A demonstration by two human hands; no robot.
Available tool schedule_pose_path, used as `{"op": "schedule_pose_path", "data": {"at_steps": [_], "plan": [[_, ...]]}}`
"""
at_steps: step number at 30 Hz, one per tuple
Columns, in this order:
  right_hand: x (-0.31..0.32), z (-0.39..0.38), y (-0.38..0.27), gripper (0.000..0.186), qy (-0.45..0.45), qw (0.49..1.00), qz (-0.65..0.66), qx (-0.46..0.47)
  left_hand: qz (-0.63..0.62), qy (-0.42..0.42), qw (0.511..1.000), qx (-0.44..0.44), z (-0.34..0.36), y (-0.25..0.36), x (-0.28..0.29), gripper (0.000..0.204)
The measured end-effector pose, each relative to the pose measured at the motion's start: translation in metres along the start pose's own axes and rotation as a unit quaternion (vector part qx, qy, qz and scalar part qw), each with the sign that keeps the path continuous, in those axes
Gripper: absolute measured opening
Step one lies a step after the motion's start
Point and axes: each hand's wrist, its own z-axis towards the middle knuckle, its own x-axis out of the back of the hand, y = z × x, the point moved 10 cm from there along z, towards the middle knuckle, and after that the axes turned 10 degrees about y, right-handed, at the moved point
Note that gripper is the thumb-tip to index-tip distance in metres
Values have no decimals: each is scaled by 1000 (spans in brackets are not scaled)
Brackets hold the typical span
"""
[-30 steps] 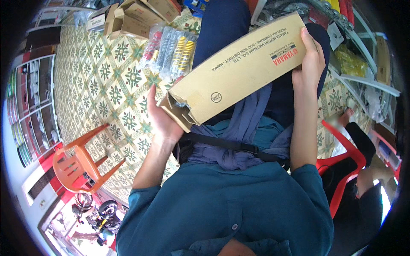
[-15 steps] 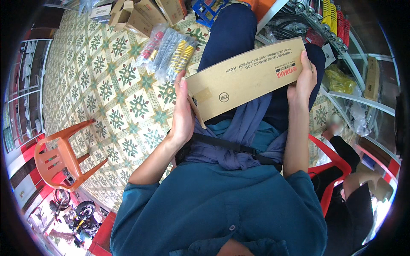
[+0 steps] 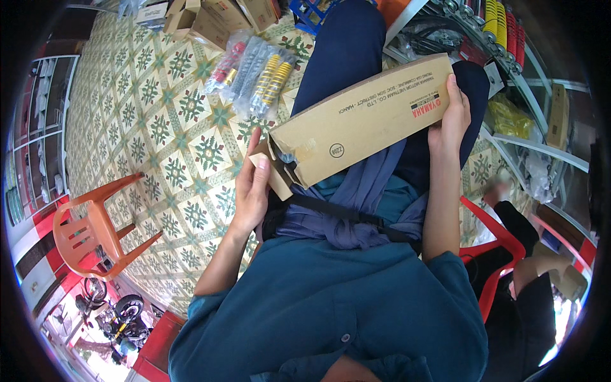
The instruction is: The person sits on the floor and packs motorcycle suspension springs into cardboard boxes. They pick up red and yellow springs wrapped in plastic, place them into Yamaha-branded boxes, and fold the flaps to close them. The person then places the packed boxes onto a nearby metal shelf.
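A long brown cardboard box [image 3: 366, 121] lies slantwise over my lap, its left end raised open. My right hand [image 3: 450, 122] grips the box's right end, thumb on the printed face and fingers behind. At the open end, my left hand [image 3: 250, 194] holds the folded-out end flap [image 3: 272, 175], its thumb pressed on the cardboard. Inside the opening shows a bit of something grey-blue [image 3: 287, 157], too hidden to name. On the tiled floor beyond my left hand lie bagged shock absorbers, with yellow springs [image 3: 270, 83], grey springs [image 3: 249, 67] and red springs [image 3: 230, 63].
Opened cardboard boxes [image 3: 210, 22] and a blue crate [image 3: 309, 16] stand at the far side. A metal shelf [image 3: 541, 143] with shock absorbers and bags is on the right. An orange plastic chair [image 3: 95, 232] stands left. A person in dark clothes [image 3: 525, 305] sits at lower right.
My left hand has moved left and down along the box end, pulling the flap outward. The end now gapes open, showing something grey-blue inside. My right hand keeps its hold.
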Motion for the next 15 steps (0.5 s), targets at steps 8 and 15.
{"op": "schedule_pose_path", "data": {"at_steps": [8,15], "plan": [[-1,2,0,46,-2,1000,1,9,-209,-19,972,101,2,22,-44,64],[2,-2,1,46,8,1000,-11,5,-198,12,977,85,20,12,-49,67]]}}
